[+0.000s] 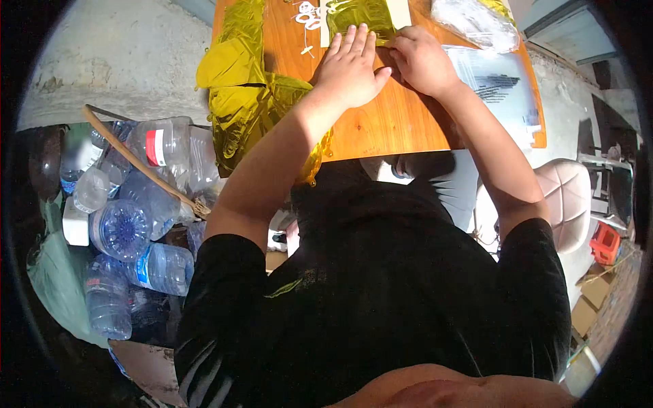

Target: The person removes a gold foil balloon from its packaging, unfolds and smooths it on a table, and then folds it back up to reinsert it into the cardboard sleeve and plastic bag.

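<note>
A piece of shiny yellow translucent film [360, 19] lies over a pale cream sheet [401, 12] at the far side of the wooden table. My left hand [350, 71] rests flat with fingers stretched out, its fingertips on the film's near edge. Close beside it, my right hand [423, 62] has its fingers curled and pinched at the film's near right corner. A heap of similar yellow film [248, 102] spills over the table's left edge. White ring-shaped pieces with strings [309, 15] lie left of the sheet.
The wooden table [360, 136] also bears clear plastic packets [500, 85] and a crumpled clear bag [476, 24] at right. Empty plastic bottles [122, 228] and a wooden stick [136, 163] crowd the left. A padded chair [568, 204] and a red object [604, 243] stand at right.
</note>
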A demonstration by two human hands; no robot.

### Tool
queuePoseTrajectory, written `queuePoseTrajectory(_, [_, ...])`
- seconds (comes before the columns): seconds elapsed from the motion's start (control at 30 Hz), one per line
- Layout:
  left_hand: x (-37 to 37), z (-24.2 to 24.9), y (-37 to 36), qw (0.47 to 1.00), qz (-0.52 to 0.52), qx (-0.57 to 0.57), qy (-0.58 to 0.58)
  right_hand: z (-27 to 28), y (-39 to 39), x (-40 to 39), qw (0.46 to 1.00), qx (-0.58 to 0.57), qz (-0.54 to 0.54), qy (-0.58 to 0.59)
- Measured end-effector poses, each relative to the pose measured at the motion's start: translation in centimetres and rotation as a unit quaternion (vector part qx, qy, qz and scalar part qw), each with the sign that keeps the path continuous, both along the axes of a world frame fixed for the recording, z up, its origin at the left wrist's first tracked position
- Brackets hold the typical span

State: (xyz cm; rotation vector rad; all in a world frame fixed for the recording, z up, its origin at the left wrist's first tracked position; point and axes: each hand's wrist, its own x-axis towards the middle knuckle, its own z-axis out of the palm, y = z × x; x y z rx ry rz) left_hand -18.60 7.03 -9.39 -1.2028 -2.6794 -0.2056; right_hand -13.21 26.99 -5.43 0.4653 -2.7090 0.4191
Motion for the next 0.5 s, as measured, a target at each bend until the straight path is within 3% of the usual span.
queuePoseTrajectory(0.17, [0.1, -0.1, 0.0, 1.000, 0.002, 0.023, 0.000, -0.1, 0.4, -2.8, 0.997, -0.049, -0.032, -0.046])
queuePoseTrajectory(0.23, [0.1, -0.1, 0.0, 1.000, 0.003, 0.024, 0.005, 1.0, 0.3, -5.0, 0.984, 0.008, -0.136, -0.119])
queuePoseTrajectory(0.3, [0.3, 0.6, 0.1, 1.000, 0.003, 0.022, 0.008, 1.4, -1.0, -6.7, 0.988, -0.045, -0.134, -0.062])
queuePoseTrajectory(0.37, [0.6, 2.8, 0.2, 0.992, 0.027, -0.089, -0.090, 3.9, -3.6, -8.6, 0.980, -0.109, -0.125, -0.113])
queuePoseTrajectory(0.43, [0.5, 2.5, 0.1, 0.993, 0.025, -0.082, -0.084, 6.1, -6.5, -9.1, 0.981, -0.038, -0.097, -0.161])
queuePoseTrajectory(0.47, [0.4, 2.2, 0.1, 0.994, 0.020, -0.075, -0.078, 4.7, -6.5, -10.8, 0.985, -0.031, -0.004, -0.169])
queuePoseTrajectory(0.5, [0.4, 1.9, 0.0, 0.994, 0.022, -0.077, -0.077, 3.3, -6.2, -11.9, 0.985, -0.033, -0.002, -0.168])
